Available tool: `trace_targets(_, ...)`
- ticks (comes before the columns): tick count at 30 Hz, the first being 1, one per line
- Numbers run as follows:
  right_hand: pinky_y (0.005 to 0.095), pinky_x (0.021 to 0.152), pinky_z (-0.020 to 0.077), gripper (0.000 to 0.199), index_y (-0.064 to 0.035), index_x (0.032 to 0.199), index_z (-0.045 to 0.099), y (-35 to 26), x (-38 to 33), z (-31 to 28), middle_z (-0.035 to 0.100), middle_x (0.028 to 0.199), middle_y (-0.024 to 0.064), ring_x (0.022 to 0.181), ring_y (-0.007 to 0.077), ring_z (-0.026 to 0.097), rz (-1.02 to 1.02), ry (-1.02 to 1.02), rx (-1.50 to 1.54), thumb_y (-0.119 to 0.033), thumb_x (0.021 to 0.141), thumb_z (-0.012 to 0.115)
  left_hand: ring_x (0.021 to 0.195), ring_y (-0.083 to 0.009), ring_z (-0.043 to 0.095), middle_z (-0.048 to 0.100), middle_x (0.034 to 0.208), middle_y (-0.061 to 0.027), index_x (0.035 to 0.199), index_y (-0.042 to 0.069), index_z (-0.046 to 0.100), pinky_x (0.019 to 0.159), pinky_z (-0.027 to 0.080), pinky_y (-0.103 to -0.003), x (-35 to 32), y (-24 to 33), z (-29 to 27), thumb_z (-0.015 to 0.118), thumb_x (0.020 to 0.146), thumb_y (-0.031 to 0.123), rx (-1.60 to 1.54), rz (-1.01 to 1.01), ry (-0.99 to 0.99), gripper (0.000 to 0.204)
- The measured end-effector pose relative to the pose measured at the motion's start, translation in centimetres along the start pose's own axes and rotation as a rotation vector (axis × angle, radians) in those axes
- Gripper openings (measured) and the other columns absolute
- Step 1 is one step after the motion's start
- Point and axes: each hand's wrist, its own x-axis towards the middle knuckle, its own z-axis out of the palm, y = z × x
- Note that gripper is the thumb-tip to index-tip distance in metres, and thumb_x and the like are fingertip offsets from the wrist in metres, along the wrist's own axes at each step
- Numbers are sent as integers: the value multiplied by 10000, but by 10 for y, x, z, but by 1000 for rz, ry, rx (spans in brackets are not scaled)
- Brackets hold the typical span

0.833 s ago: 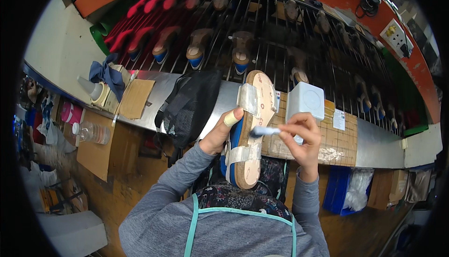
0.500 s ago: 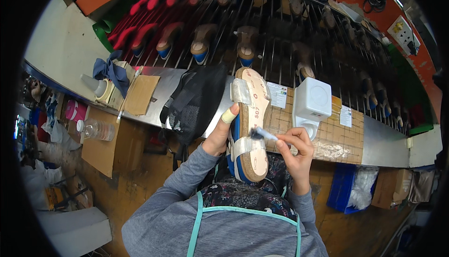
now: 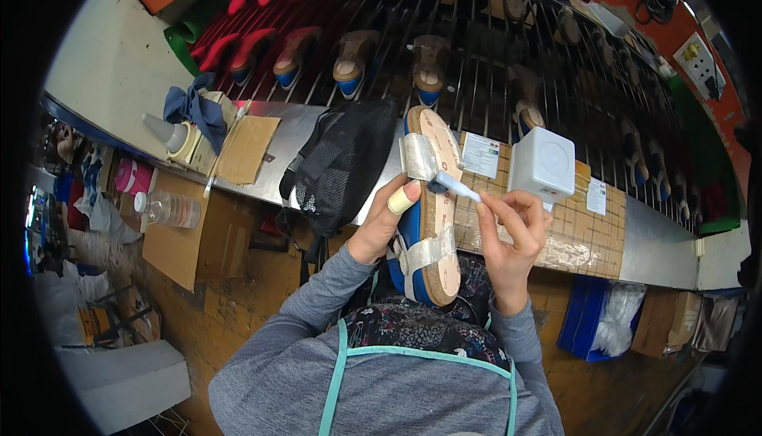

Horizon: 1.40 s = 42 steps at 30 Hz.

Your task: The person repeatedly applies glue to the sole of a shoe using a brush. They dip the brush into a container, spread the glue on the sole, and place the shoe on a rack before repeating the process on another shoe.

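My left hand (image 3: pixel 376 228), a pale wrap round its thumb, grips a sandal upper on a blue last (image 3: pixel 449 273) from its left side. The pale sole face with cork-brown edges is turned up, and two whitish straps fold over it. In my right hand (image 3: pixel 512 244) is a small brush (image 3: pixel 462 188), its light handle pinched between thumb and fingers. The brush's dark bristles touch the sole beside the upper strap (image 3: pixel 419 157). My left fingers behind the sandal are hidden.
A white plastic container (image 3: pixel 544 162) stands on the taped cardboard (image 3: pixel 583 234) at the right. A black mesh bag (image 3: pixel 345 162) lies left of the sandal. Beyond the metal ledge, several similar shoes (image 3: pixel 352 63) rest on a rack of rods. A clear bottle (image 3: pixel 171 210) is far left.
My right hand has moved the brush up along the sole, from the lower strap to the upper one. My left hand still holds the sandal, which has shifted slightly right.
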Motion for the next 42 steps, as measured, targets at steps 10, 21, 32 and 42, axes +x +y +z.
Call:
trace_targets(10, 298, 719, 320, 226, -96, 925, 752, 8, 6, 2, 588, 851, 24, 757, 136, 516, -113, 0, 59, -60, 703, 780, 1056, -180, 609, 593, 1181, -133, 1330, -36, 437, 900, 504, -309, 7, 5, -9, 529, 880, 626, 49, 48, 6, 806)
trace_targets(21, 292, 695, 307, 180, -97, 878, 757, 14, -13, -6, 590, 803, 6, 689, 136, 473, 41, -157, 220, -99, 700, 783, 1053, -176, 620, 598, 1202, -135, 1321, -33, 455, 901, 508, -300, 17, 13, -11, 535, 880, 619, 26, 103, 48, 791)
trace_targets(32, 298, 714, 302, 199, -102, 880, 757, 13, -26, -22, 597, 811, 15, 713, 146, 500, 13, -170, 203, -105, 684, 793, 1068, -197, 604, 594, 1187, -156, 1315, -51, 465, 928, 481, -308, 25, 23, -6, 554, 876, 586, 11, 72, 49, 779)
trace_targets(42, 241, 595, 435, 149, -9, 920, 734, 26, -12, -13, 576, 857, 50, 695, 113, 519, 182, -54, 380, -28, 772, 743, 1067, -199, 616, 607, 1202, -145, 1329, -3, 476, 942, 491, -339, 22, 15, -1, 580, 874, 556, -83, -98, -22, 728)
